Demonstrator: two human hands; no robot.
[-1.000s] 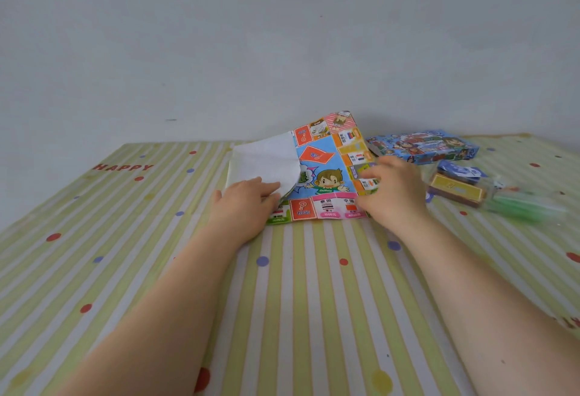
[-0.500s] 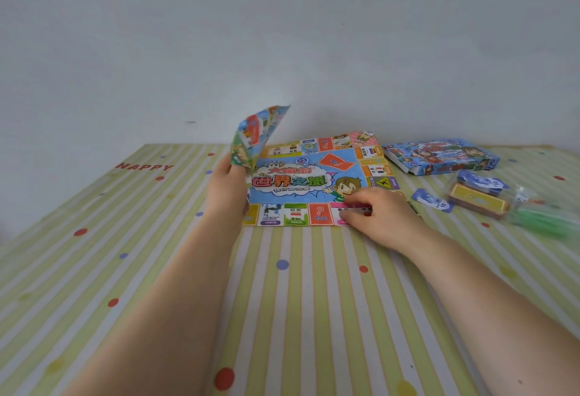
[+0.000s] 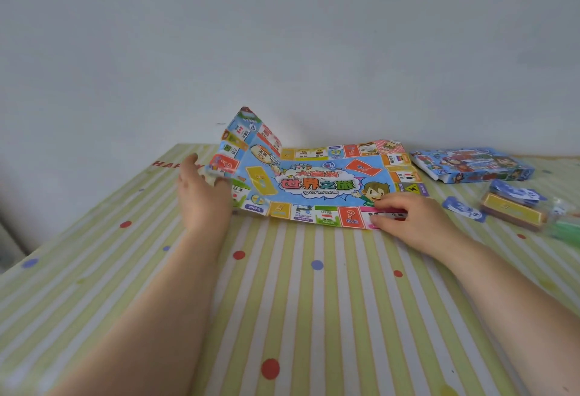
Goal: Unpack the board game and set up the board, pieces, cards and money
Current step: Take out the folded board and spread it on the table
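The colourful paper game board (image 3: 317,185) lies printed side up at the far middle of the table. Its left flap (image 3: 248,141) still stands up, creased. My left hand (image 3: 201,197) holds that flap's lower edge between thumb and fingers. My right hand (image 3: 408,213) presses with flat fingers on the board's near right edge. A yellow-topped stack of cards (image 3: 514,213) and loose blue cards (image 3: 461,207) lie to the right. A clear bag of green pieces (image 3: 565,229) sits at the right edge of view.
The blue game box (image 3: 470,164) lies at the far right, near the wall. The table wears a green-striped cloth with coloured dots (image 3: 282,301). A plain white wall rises right behind the table's far edge.
The folded board has been opened out. My left hand swung the left flap outward and lower, while my right hand slid to the near right edge and stayed pressing there.
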